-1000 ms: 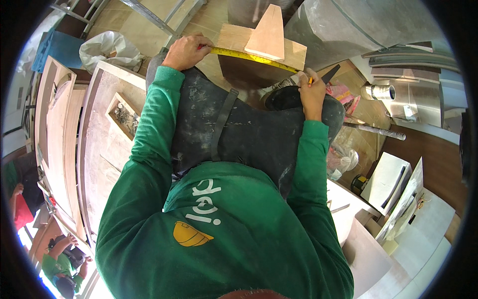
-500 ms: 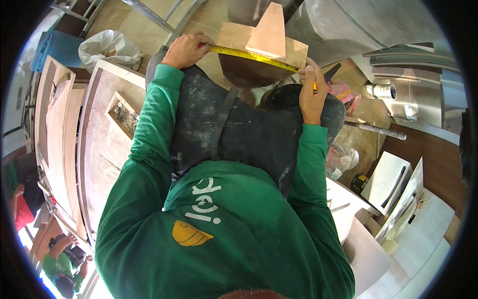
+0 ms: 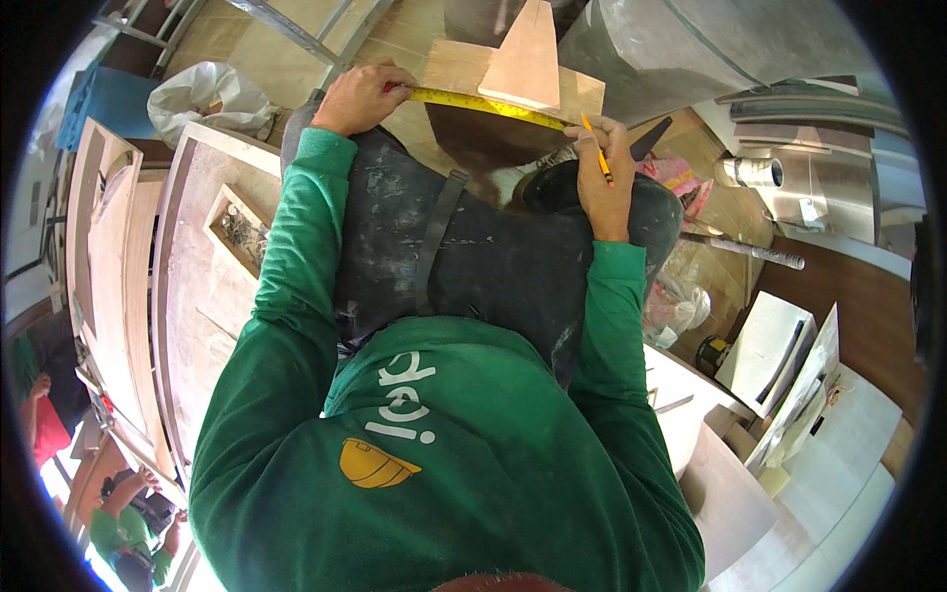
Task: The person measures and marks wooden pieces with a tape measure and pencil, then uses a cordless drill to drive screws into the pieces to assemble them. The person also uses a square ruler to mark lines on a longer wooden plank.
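A yellow tape measure blade stretches between my hands, along the near edge of a plywood board. My left hand is closed on its left end, where a bit of red shows at the fingers. My right hand holds a yellow pencil slanting across its fingers. The blade's right end reaches the fingertips of this hand; whether they grip it is hard to see. A tapered wooden piece lies on the board, just beyond the tape.
To the left are a wooden panel carrying a small tray of hardware, and a white sack. A metal ladder stands at far left. A saw blade and metal can lie right. Another person is at lower left.
My right hand has shifted slightly left, and less tape shows between the hands. The pencil has turned, its upper end now rising above the fingers. My left hand has barely moved.
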A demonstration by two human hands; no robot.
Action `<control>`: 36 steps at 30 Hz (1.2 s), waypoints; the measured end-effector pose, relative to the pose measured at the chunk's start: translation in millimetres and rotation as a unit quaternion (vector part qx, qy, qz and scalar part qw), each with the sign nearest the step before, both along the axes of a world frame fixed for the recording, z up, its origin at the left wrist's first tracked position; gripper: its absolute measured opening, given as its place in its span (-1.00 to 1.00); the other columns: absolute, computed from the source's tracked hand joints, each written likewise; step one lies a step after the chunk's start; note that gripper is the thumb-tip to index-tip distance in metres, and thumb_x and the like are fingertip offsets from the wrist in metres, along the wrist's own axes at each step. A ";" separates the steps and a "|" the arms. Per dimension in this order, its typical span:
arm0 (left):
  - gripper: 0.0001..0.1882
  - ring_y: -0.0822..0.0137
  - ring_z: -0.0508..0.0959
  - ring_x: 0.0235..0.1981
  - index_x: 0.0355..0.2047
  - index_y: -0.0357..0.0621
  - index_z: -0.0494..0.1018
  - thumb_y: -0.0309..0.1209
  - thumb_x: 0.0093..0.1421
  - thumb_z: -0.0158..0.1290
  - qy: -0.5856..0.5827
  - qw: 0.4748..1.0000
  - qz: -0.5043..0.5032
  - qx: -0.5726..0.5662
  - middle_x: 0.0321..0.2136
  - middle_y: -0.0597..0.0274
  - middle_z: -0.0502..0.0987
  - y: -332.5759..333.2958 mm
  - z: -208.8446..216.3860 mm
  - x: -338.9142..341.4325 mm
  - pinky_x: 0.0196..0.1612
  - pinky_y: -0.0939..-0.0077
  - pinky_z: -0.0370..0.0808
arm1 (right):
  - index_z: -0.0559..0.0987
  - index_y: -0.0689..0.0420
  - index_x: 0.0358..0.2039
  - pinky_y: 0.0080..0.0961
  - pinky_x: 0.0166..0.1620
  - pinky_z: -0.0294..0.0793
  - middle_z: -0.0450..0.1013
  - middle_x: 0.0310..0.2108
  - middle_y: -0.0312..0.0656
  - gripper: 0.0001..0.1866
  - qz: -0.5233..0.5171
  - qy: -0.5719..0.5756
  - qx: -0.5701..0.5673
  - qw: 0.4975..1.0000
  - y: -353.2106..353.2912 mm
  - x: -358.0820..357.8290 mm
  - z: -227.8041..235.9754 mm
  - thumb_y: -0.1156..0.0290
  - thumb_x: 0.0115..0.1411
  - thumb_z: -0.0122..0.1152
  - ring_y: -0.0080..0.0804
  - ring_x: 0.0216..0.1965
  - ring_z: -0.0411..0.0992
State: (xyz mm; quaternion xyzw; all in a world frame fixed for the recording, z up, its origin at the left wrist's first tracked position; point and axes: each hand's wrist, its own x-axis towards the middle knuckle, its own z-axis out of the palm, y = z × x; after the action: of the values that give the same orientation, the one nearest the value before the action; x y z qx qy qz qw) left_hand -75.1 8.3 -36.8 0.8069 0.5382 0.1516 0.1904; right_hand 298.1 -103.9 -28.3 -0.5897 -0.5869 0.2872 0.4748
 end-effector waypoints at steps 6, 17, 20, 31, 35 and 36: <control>-0.74 -0.04 0.70 -0.08 -0.05 -0.05 0.75 -0.25 0.40 0.19 0.001 1.000 -0.018 0.005 -0.09 0.12 0.68 -0.2 2.8 -0.5 0.04 0.13 0.61 | 0.65 0.29 0.01 -0.53 -0.10 0.53 0.70 -0.17 -0.15 -0.76 0.028 0.082 -0.035 0.996 -2.6 -11.0 4.9 0.40 0.45 0.28 -0.56 -0.17 0.58; -0.73 -0.04 0.71 -0.07 -0.04 -0.05 0.76 -0.24 0.39 0.19 0.011 1.000 -0.005 -0.011 -0.08 0.13 0.69 -1.1 7.2 2.4 0.06 0.14 0.62 | 0.69 0.22 -0.05 -0.33 -0.01 0.54 0.66 -0.16 -0.05 -0.77 0.105 -0.034 0.009 0.994 1.4 -20.3 -1.8 0.40 0.34 0.37 -0.18 -0.09 0.60; -0.72 -0.03 0.71 -0.08 -0.04 -0.07 0.75 -0.24 0.38 0.19 0.007 1.000 -0.010 -0.011 -0.09 0.12 0.70 0.5 3.1 -0.7 0.05 0.14 0.62 | 0.69 0.22 -0.07 -0.24 0.09 0.52 0.66 -0.12 -0.01 -0.77 0.111 -0.054 0.033 0.992 7.5 -25.8 5.7 0.39 0.32 0.38 -0.07 -0.02 0.59; -0.72 -0.05 0.71 -0.11 -0.06 -0.11 0.75 -0.25 0.39 0.19 0.003 1.000 -0.019 -0.003 -0.12 0.06 0.69 1.9 0.6 -1.7 0.02 0.14 0.63 | 0.73 0.18 -0.05 -0.24 0.14 0.53 0.70 -0.05 0.01 -0.75 0.101 -0.066 0.034 0.992 18.9 -29.5 -1.1 0.32 0.34 0.41 -0.05 0.02 0.61; -0.73 -0.04 0.71 -0.11 -0.07 -0.12 0.75 -0.26 0.39 0.19 0.001 1.000 -0.024 0.000 -0.12 0.06 0.69 2.9 -1.1 -2.2 0.02 0.15 0.63 | 0.75 0.16 0.00 -0.25 0.15 0.53 0.71 -0.02 0.00 -0.73 0.100 -0.066 0.020 0.993 18.7 -31.0 1.1 0.33 0.36 0.40 -0.07 0.03 0.60; -0.73 -0.04 0.71 -0.11 -0.06 -0.12 0.75 -0.26 0.39 0.19 0.002 1.000 -0.024 -0.001 -0.12 0.07 0.70 3.2 -1.6 -2.8 0.02 0.15 0.63 | 0.75 0.16 0.00 -0.25 0.15 0.53 0.71 -0.02 -0.01 -0.73 0.101 -0.069 0.021 0.992 18.8 -31.6 1.6 0.33 0.36 0.40 -0.08 0.03 0.60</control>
State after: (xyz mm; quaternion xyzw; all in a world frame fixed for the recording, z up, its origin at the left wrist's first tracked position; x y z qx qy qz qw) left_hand -77.9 11.5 -38.4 0.8196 0.5192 0.1450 0.1942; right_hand 266.6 -85.1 -26.7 -0.5362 -0.6805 0.2797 0.4137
